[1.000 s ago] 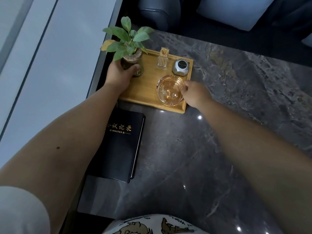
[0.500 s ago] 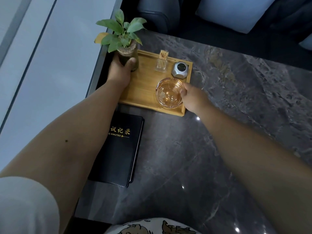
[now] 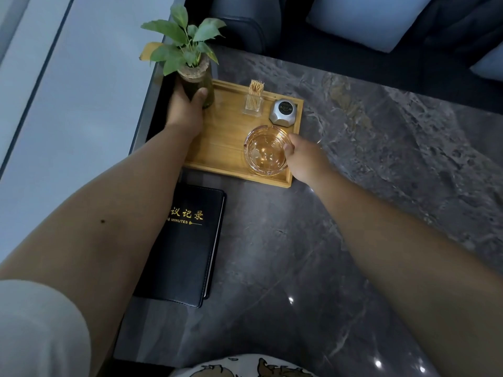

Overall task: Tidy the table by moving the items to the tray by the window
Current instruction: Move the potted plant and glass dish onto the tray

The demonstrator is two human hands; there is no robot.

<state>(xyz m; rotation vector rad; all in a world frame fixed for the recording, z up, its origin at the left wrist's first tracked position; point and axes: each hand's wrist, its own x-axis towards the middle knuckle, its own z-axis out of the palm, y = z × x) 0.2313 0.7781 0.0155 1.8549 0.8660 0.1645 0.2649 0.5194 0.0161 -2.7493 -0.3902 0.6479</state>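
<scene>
A wooden tray [image 3: 220,148] lies at the table's far left, by the window. My left hand [image 3: 185,110] grips a small potted plant [image 3: 197,83] with green leaves at the tray's back left corner. My right hand [image 3: 304,156] holds the rim of a clear glass ashtray [image 3: 264,153] that sits in the tray's front right part. A toothpick holder [image 3: 254,100] and a silver hexagonal gadget [image 3: 283,111] stand along the tray's back edge.
A black notebook [image 3: 187,246] with gold lettering lies on the dark marble table [image 3: 353,186] just in front of the tray. A dark sofa with pale cushions [image 3: 353,20] runs behind the table. The window ledge [image 3: 68,104] is on the left.
My left hand has carried the plant a little further back and left, to the tray's corner. My right hand stays on the ashtray, which has hardly shifted.
</scene>
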